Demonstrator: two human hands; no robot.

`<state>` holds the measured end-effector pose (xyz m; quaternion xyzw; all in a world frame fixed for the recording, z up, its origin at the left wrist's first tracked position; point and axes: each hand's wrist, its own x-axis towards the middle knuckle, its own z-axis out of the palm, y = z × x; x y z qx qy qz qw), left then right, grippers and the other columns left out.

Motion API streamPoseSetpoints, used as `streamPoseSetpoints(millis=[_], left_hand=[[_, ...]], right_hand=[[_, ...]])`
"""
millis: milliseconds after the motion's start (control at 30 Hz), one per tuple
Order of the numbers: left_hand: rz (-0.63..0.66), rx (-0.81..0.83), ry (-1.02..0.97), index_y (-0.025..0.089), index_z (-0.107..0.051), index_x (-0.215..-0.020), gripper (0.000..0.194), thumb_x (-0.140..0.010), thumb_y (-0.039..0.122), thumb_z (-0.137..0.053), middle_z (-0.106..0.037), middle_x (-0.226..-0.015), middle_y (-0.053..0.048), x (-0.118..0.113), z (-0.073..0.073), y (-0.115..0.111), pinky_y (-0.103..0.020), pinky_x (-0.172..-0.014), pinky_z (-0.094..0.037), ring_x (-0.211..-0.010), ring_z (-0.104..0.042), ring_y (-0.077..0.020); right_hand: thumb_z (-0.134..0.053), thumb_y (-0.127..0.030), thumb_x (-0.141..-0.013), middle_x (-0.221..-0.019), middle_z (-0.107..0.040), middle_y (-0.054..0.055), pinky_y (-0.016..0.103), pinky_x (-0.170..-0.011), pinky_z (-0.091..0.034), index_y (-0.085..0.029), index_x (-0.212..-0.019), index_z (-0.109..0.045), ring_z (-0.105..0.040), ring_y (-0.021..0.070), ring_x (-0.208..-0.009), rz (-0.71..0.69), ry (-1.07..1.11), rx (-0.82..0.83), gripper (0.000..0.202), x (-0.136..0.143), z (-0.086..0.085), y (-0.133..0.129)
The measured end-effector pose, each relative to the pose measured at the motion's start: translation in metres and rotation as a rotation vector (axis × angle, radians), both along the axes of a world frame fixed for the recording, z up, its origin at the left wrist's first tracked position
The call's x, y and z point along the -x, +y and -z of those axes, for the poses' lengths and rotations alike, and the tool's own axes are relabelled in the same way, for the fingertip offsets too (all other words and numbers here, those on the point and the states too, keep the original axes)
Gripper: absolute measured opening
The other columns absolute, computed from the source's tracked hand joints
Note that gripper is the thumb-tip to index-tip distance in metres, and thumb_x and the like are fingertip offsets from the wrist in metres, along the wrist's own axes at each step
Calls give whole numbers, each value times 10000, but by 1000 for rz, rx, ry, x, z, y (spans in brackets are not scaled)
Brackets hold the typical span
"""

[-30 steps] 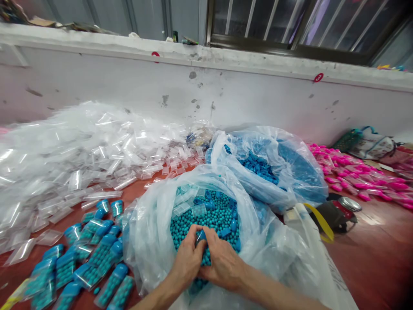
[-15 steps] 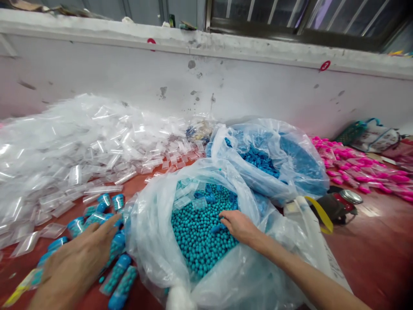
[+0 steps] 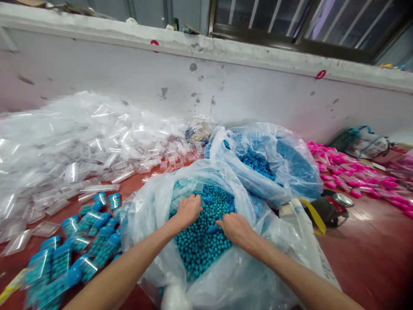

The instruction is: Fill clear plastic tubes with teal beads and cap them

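Observation:
An open clear plastic bag (image 3: 146,215) holds a mass of small teal beads (image 3: 201,252). Clear plastic tubes (image 3: 182,189) and some blue caps (image 3: 208,196) lie on the beads toward the back. Over the beads, beside those tubes, is my left hand (image 3: 188,212), its fingers curled together; whatever they grip is hidden. To the right, my right hand (image 3: 237,228) is closed, thumb and fingers pinched at a blue cap (image 3: 213,229) just above the beads.
Left of the bag lie several filled tubes with blue caps (image 3: 61,262). Behind them rises a heap of clear tubes (image 3: 80,133). A second bag (image 3: 297,163) contains blue caps. Pink-capped pieces (image 3: 355,172) and a dark device with a round lamp (image 3: 335,204) are at the right.
My left hand has moved right, from over the filled tubes into the bag above the beads. My right hand stays nearly in place by the blue cap.

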<state>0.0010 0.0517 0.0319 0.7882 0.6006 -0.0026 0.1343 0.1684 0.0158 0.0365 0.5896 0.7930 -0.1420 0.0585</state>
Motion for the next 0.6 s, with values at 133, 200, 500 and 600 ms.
streamPoseSetpoints(millis=[133,200,500,600], left_hand=[[31,72,7,144,-456,-1037,285,-784,270,-488,-604,-1017,-138,-1,2,-1,-370,-761,-428,-949,-579,-283],[47,129,14,142,-459,-1038,319,-744,247,-525,-621,-1005,-142,1,2,-7,-364,-762,-429,-947,-585,-286],[-16,344,-58,113,-533,-937,241,-699,128,-496,-619,-1033,-187,7,9,-39,-369,-811,-417,-1006,-564,-308],[-110,378,-137,120,-546,-899,226,-682,87,-493,-620,-1023,-171,-10,19,-38,-362,-842,-402,-1023,-553,-296]], right_hand=[[-478,-271,-853,-890,-662,137,280,-702,-439,-134,-911,-613,-623,226,-862,-4,-49,31,200,19,15,1],[-468,-190,-842,-922,-654,142,290,-710,-446,-113,-1013,-561,-620,229,-873,-61,-55,37,209,23,19,0],[-350,-5,-815,-971,-584,147,292,-738,-442,-102,-972,-529,-563,215,-897,-74,-124,-152,257,8,14,9],[-311,30,-792,-967,-561,173,303,-704,-450,-73,-988,-526,-548,229,-895,-69,-151,-213,308,14,26,8]])
